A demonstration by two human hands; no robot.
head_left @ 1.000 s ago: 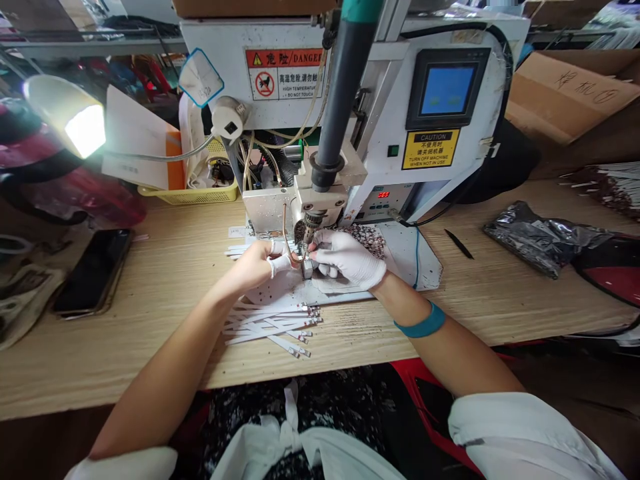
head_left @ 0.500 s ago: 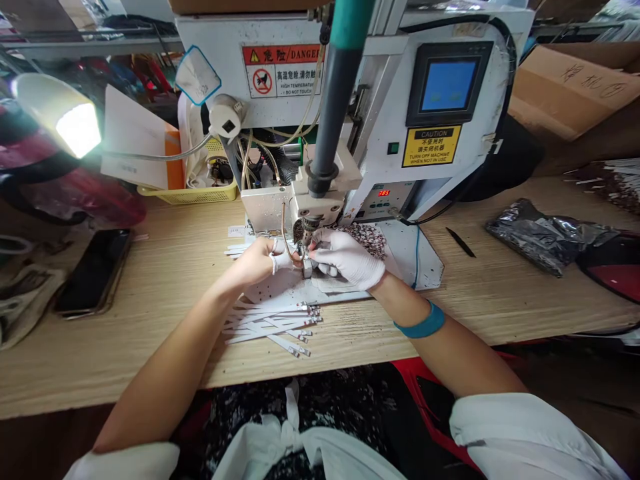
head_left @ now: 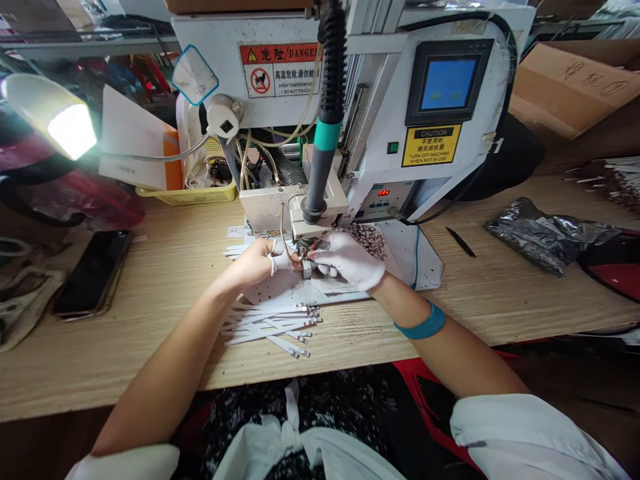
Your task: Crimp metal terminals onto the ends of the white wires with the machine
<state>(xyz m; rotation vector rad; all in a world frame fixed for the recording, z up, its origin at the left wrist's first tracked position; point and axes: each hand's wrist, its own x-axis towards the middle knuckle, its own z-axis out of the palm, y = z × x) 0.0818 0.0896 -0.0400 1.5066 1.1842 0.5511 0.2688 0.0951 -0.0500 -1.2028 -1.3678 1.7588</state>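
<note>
Under the soldering head (head_left: 320, 167) of a bench machine, both hands meet at a small metal fixture (head_left: 307, 269). My left hand (head_left: 267, 259), partly covered in white glove fabric, is closed at the fixture's left side. From the right, my right hand (head_left: 350, 260) in a white glove pinches close to the tip. Whatever small piece lies between the fingers is hidden by them and the head. A thin bent tube (head_left: 283, 230) comes down beside the left fingers. Nearer my body lies a loose pile of flat white strips (head_left: 273, 327) with small end pieces.
Many tiny dark-and-white pieces (head_left: 367, 240) lie behind the right hand. A phone (head_left: 93, 272) and a lit lamp (head_left: 73, 130) are at left, with a yellow basket (head_left: 187, 195) behind. At right are a black pointed tool (head_left: 461, 242), a silvery bag (head_left: 547, 233) and a cardboard box (head_left: 575, 87).
The soldering head's handle and its teal band have come down toward the fixture, bringing the black ribbed hose into sight above. Both hands have stayed almost where they were.
</note>
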